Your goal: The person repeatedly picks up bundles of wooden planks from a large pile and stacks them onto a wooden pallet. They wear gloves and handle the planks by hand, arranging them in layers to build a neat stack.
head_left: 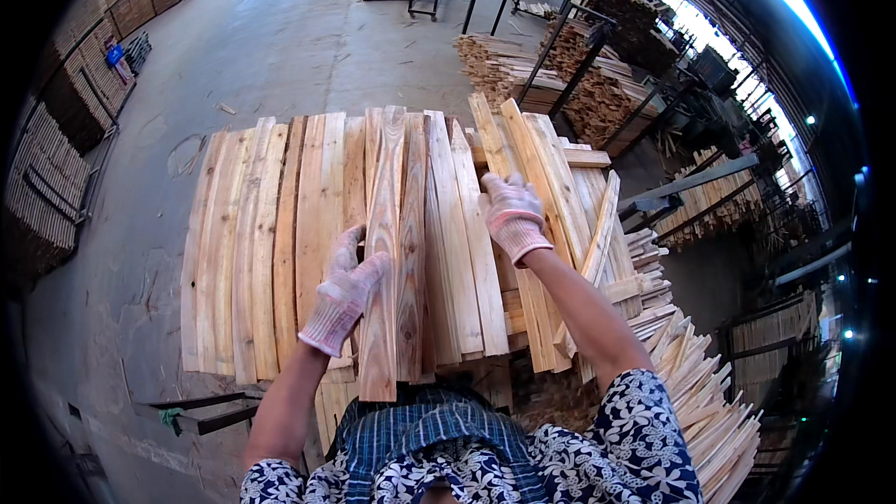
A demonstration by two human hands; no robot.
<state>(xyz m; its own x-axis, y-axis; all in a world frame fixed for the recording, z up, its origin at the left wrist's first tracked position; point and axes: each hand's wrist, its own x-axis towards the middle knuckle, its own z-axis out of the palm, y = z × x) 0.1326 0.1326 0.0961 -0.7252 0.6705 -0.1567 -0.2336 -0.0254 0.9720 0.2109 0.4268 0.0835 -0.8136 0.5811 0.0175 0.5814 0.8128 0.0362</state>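
Both my hands wear pale, stained knit gloves. My left hand (pixel 347 291) is closed on the left edge of a long wooden board (pixel 381 317) with wavy dark grain, its thumb lying on the top face. This board is raised over its neighbours, and its near end reaches toward my apron. To the right, my right hand (pixel 512 213) curls its fingers round a narrower, yellowish board (pixel 493 135), which lies at a slant; the fingertips are partly hidden. Between the hands, several boards (pixel 455 252) lie side by side, one with a pointed far end.
A row of boards (pixel 247 252) spreads to the left on the same stack. Loose thin strips (pixel 691 383) pile up at the lower right. Beyond are stacked lumber (pixel 597 84) and a dark metal rack (pixel 560 47). A metal bar frame (pixel 210 415) juts out at the lower left.
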